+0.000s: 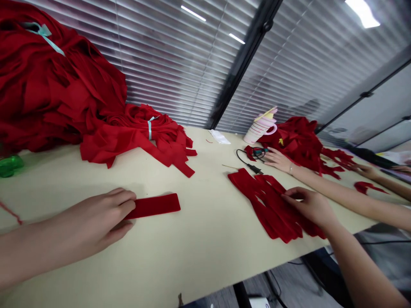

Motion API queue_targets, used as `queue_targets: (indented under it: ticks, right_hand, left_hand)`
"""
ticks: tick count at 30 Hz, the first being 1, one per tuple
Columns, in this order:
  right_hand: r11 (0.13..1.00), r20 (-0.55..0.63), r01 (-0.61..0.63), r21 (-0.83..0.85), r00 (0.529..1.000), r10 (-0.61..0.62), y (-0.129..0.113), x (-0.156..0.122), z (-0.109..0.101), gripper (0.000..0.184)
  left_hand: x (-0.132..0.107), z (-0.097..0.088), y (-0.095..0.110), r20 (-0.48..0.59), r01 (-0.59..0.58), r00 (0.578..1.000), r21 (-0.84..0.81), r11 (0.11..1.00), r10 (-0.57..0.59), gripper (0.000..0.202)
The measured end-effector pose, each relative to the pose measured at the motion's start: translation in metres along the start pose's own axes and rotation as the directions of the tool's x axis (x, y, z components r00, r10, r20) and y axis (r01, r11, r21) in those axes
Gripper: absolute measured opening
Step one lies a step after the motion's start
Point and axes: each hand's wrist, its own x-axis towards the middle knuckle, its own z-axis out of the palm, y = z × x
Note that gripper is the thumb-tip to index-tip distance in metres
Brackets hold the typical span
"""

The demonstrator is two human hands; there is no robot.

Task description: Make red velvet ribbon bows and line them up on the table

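Note:
At the left of the head view my left hand (112, 216) is closed over one end of a flat red fabric strip (159, 205), whose other end lies on the table. Across to the right, my right hand (310, 209) pinches the edge of a red fabric strip in a spread of overlapping red fabric strips (266, 201). The pinched spot is partly hidden by the fingers.
Large red fabric bundles (54, 85) tied with pale blue strips stand at the back left. A co-worker's hand (279, 161) reaches in near a black cable plug (254, 169). Behind are a striped cup (258, 129), a red fabric heap (298, 139) and window blinds (173, 55).

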Motion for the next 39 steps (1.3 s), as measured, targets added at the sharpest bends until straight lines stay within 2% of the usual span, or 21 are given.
queue_targets:
  ticks: [3,6,19,26,32,39]
  right_hand:
    - [1.000,-0.010,0.011,0.014,1.000,-0.011,-0.002,0.002,0.001,0.026]
    - [0.999,0.004,0.037,0.032,0.999,-0.037,-0.003,0.002,0.004,0.026]
    - [0.993,0.006,0.091,0.078,0.996,-0.092,-0.001,0.003,0.008,0.024]
    - [0.999,-0.093,0.013,0.050,0.996,-0.008,-0.007,-0.003,-0.007,0.026]
    - [0.998,-0.166,-0.062,0.017,0.984,0.063,-0.002,-0.005,-0.021,0.022]
    - [0.999,-0.114,-0.052,-0.018,0.992,0.049,0.005,-0.003,-0.014,0.023]
  left_hand:
    - [0.001,0.000,0.000,0.125,0.022,0.992,0.048,0.999,-0.028,0.020]
    - [0.002,-0.001,0.001,0.151,0.041,0.987,0.055,0.998,-0.049,0.022]
    - [0.001,0.000,-0.001,0.105,0.030,0.994,0.043,0.999,-0.034,0.022]
    - [0.002,0.001,0.000,0.136,0.037,0.990,0.061,0.997,-0.045,0.026]
    - [0.001,-0.002,0.001,0.155,0.045,0.986,0.056,0.997,-0.053,0.026]
    - [0.002,0.000,0.000,0.148,0.046,0.987,0.064,0.997,-0.055,0.028]
